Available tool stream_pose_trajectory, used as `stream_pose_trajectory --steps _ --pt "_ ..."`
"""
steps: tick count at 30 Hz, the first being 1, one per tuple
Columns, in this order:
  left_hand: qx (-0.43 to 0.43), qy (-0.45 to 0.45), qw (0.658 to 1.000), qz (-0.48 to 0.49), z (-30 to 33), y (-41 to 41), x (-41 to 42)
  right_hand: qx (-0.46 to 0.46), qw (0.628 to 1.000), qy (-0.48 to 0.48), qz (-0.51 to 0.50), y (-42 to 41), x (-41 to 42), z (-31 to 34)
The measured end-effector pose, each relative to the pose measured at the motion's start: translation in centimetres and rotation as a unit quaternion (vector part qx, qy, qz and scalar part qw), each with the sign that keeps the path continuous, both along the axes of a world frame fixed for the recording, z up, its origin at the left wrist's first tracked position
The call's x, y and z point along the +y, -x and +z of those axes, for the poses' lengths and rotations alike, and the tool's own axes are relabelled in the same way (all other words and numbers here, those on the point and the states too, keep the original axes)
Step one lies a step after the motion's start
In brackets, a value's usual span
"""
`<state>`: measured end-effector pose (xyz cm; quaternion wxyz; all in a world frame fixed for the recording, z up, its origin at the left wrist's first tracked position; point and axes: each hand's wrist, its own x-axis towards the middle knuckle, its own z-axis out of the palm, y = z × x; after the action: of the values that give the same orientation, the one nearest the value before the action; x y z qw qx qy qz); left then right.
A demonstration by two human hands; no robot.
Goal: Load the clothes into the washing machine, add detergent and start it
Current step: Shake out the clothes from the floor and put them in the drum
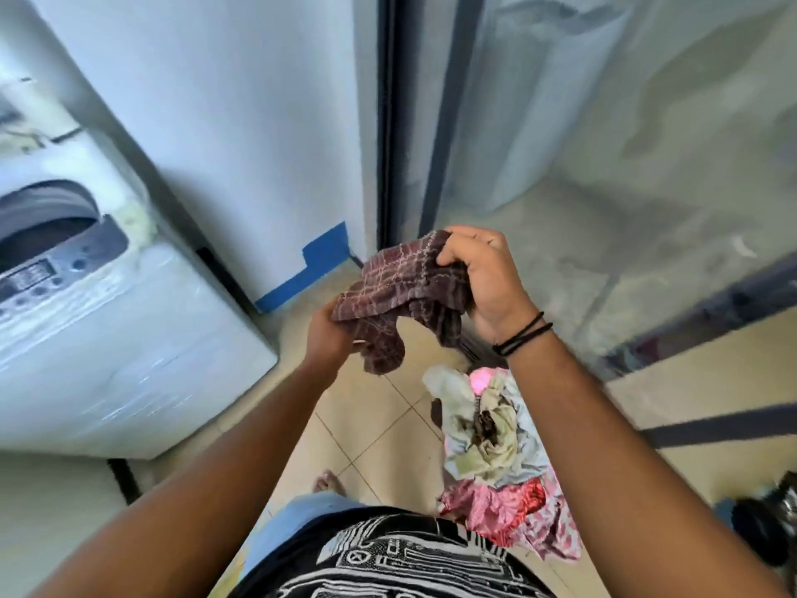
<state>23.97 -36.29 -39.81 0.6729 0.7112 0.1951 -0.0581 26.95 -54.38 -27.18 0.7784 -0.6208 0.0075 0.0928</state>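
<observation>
Overhead, open washing machine [64,235] drum.

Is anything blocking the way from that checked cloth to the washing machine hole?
Nothing visible does. Both hands, left hand and right hand, hold the checked cloth in the air, and the washing machine opening looks uncovered, with open space between them.

One head-worn view looks steeply down, close over the hands, with the washing machine [108,304] at left.
</observation>
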Motion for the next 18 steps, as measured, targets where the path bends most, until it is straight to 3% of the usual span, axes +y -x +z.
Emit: stream_pose_trajectory --steps 8,18 --pt "0.048 0.13 0.964 0.228 1.8 1.7 15.4 0.055 0.995 0.073 0.037 -2.8 13.7 -2.7" --pt "-0.021 0.233 0.895 0.379 5.0 3.2 27.6 0.05 0.986 0.13 0.097 -6.5 29.2 -5.9"
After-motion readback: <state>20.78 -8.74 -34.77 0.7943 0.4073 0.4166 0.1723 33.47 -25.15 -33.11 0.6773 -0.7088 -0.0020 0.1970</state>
